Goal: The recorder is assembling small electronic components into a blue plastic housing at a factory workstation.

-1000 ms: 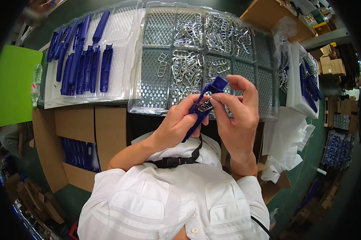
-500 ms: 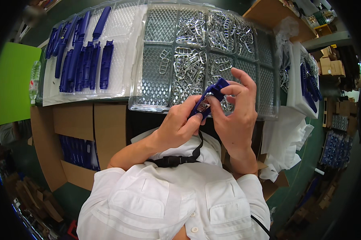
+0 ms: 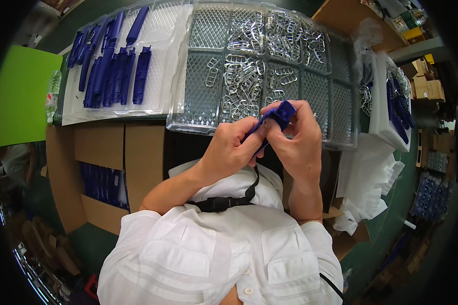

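A dark blue plastic casing [image 3: 282,113] is held between my hands in front of my chest, tilted up to the right. My left hand [image 3: 234,145] grips its lower end, thumb and fingers closed around it. On the upper end, my right hand [image 3: 299,140] has its thumb pressed into the hollow and its fingers curled behind. Only a small glint of metal shows between the thumbs; the rest is hidden. Just beyond my hands, a clear compartment tray [image 3: 193,119] holds heaps of shiny metal wire clips [image 3: 241,84].
At the left, a white tray [image 3: 160,96] carries several blue casings [image 3: 142,76]. An open cardboard box [image 3: 99,145] below holds more blue parts. A plastic bottle [image 3: 52,96] stands beside a green panel [image 3: 23,96]. A white foam box [image 3: 384,117] with blue parts stands at the right.
My right hand's raised fingers have folded down around the back of the casing. Its thumb has pushed in, covering the metal piece that showed inside. The view has shifted slightly.
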The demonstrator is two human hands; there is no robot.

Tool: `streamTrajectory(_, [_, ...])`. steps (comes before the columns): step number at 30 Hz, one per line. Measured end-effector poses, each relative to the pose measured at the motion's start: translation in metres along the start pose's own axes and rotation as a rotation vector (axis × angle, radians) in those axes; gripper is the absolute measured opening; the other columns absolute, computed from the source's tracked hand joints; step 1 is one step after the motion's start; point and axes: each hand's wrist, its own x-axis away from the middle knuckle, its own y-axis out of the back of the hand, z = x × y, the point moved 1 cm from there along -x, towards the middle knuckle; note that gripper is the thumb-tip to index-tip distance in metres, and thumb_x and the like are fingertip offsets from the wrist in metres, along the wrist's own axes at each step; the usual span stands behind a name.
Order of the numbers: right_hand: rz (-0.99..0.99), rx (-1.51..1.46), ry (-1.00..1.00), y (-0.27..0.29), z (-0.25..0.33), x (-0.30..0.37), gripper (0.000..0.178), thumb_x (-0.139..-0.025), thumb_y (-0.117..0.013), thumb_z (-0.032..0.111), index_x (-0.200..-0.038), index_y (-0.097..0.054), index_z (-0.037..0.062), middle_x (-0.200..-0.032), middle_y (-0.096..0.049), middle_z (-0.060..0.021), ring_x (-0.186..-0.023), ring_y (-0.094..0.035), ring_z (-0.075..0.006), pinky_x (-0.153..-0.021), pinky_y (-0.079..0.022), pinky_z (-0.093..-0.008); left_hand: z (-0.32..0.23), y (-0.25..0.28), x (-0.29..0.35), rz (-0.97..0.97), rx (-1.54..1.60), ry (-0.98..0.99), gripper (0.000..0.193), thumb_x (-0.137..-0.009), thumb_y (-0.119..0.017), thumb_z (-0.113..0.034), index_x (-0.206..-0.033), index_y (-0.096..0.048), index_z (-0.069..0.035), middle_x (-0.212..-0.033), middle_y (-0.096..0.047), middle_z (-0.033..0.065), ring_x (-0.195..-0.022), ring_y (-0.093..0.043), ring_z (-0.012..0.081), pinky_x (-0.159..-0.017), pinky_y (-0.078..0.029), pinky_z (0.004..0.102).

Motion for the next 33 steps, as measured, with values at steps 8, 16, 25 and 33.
streamTrajectory(8, [0.064, 0.105, 0.154, 0.023, -0.021, -0.003, 0.023, -0.092, -0.071, -0.006, -0.113, -0.061, -0.0005, -0.100, -0.075, -0.0071, -0.091, -0.073, -0.0130, -0.081, -0.059, -0.0277, 0.001, -0.017, 0.000, -0.084, -0.080, -0.013, 0.023, -0.107, -0.063, -0.021, -0.100, -0.068, 0.000, -0.067, -0.066, 0.0019, -0.056, -0.062, 0.0070, -0.049, -0.048, 0.0250])
streamTrajectory(16, [0.101, -0.598, 0.529, 0.060, -0.038, -0.011, 0.035, -0.082, -0.072, -0.016, -0.114, -0.065, -0.0028, -0.123, -0.068, -0.0265, -0.113, -0.070, -0.0312, -0.097, -0.057, -0.0406, -0.035, -0.012, 0.007, 0.239, -0.377, -0.210, 0.044, -0.099, -0.073, -0.019, -0.138, -0.064, -0.001, -0.107, -0.068, 0.0126, -0.091, -0.067, 0.0216, -0.077, -0.054, 0.0332])
streamTrajectory(25, [0.034, -0.486, 0.258, 0.077, -0.047, -0.029, 0.042, -0.089, -0.066, -0.014, -0.130, -0.065, -0.0041, -0.130, -0.069, -0.0205, -0.112, -0.070, -0.0242, -0.096, -0.057, -0.0343, -0.053, -0.016, -0.030, 0.040, -0.694, -0.527, 0.058, -0.084, -0.087, -0.009, -0.137, -0.065, 0.000, -0.111, -0.070, 0.0161, -0.094, -0.070, 0.0271, -0.081, -0.057, 0.0349])
streamTrajectory(33, [0.022, -0.565, -0.015, 0.081, -0.061, -0.020, 0.045, -0.095, -0.064, -0.011, -0.139, -0.057, -0.0051, -0.133, -0.069, -0.0182, -0.116, -0.068, -0.0177, -0.098, -0.057, -0.0311, -0.057, -0.024, -0.050, 0.064, -0.721, -0.489, 0.054, -0.086, -0.087, -0.017, -0.134, -0.067, -0.001, -0.106, -0.070, 0.0152, -0.088, -0.071, 0.0263, -0.075, -0.058, 0.0353])
